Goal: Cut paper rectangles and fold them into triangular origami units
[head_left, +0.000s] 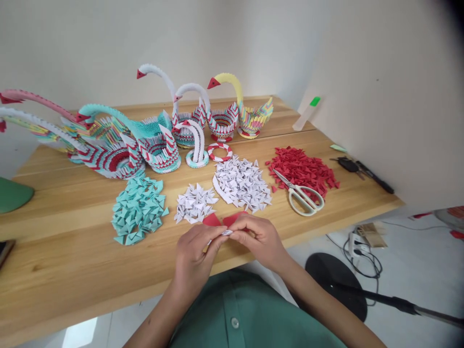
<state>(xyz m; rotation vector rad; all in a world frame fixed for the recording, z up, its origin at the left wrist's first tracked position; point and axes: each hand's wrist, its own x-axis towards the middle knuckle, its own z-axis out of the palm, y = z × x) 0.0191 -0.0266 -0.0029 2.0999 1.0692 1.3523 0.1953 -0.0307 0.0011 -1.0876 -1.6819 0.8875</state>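
Near the table's front edge, my left hand (197, 251) and my right hand (259, 239) meet, both pinching a small white paper piece (227, 232). Fingers partly hide it. Just behind my fingertips lie red paper pieces (212, 220). A small pile of white folded triangles (195, 203) lies beyond my left hand, and a larger white pile (242, 183) is beyond my right. Teal triangles (137, 208) are heaped to the left. White-handled scissors (300, 195) rest at the edge of the red triangle pile (302, 169).
Several paper swans (159, 150) stand along the back and left of the wooden table (90, 261). A red-and-white ring (220, 152) sits mid-table. Keys (348, 164), a black pen (377, 179) and a green-tipped clear strip (307, 113) lie right. A green object (14, 195) is far left.
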